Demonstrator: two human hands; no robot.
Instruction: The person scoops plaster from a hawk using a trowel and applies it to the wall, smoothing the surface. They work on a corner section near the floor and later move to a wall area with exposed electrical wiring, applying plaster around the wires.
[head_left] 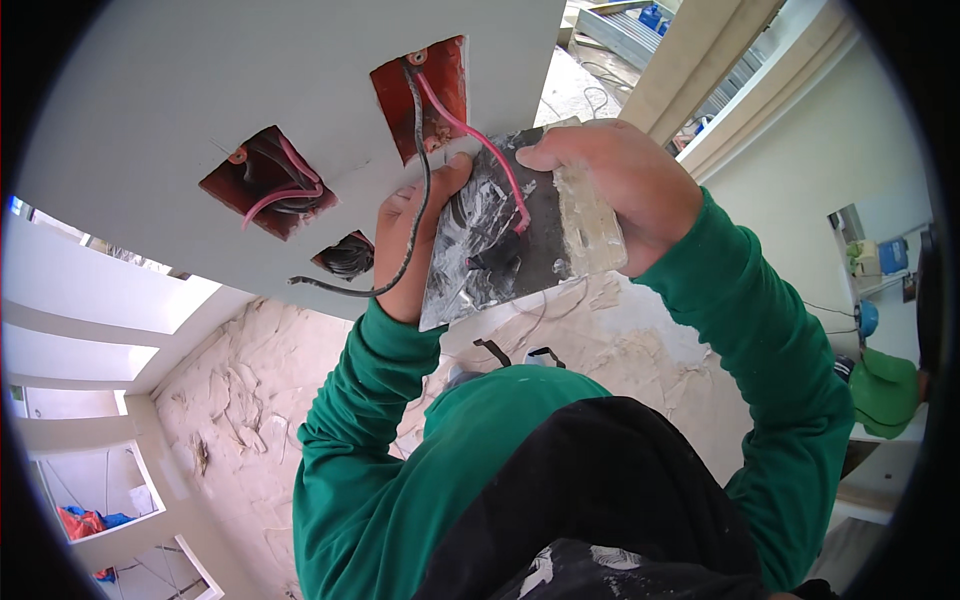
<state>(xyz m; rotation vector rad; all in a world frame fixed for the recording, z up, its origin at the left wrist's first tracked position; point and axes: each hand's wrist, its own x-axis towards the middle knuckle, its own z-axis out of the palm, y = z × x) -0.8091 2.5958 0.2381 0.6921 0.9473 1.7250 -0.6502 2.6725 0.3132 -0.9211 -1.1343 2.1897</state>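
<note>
Between my hands is a flat, dark rectangular plate (545, 215) smeared with white plaster, with a thick pale crust along its right side. My right hand (640, 185) grips that crusted side, thumb on the upper face and fingers hidden beneath. At the opposite edge is my left hand (405, 235), closed, its thumb against the plate and some fingers out of sight. A pink wire (470, 130) runs from a red recessed wall box (392, 95) and hangs across the plate. From the same box a black wire (420, 140) drops in front of my left wrist.
Left along the white wall (180, 90) are another red box (225, 190) with pink and black wires and a smaller hole with coiled black wires (348, 257). Plaster residue covers the floor (240, 420). A green cap (882, 392) is at the right; wooden frame posts (700, 65) stand at upper right.
</note>
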